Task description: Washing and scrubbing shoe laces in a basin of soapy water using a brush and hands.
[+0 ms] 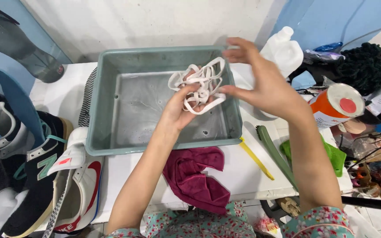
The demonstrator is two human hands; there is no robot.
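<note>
My left hand (179,108) holds a tangled bunch of white shoelaces (201,83) above a grey plastic tub (100,110) with a little water in it. My right hand (259,77) hovers just right of the laces, fingers spread, thumb and fingertips touching the outer loops. The tub sits on a white table (62,94).
A maroon cloth (195,176) lies at the table's front edge. Left are a white-and-red sneaker (78,185) and a dark sneaker (36,172). Right of the tub lie a yellow-handled brush (256,158), a green brush (276,152), a white bottle (283,50) and an orange can (336,105).
</note>
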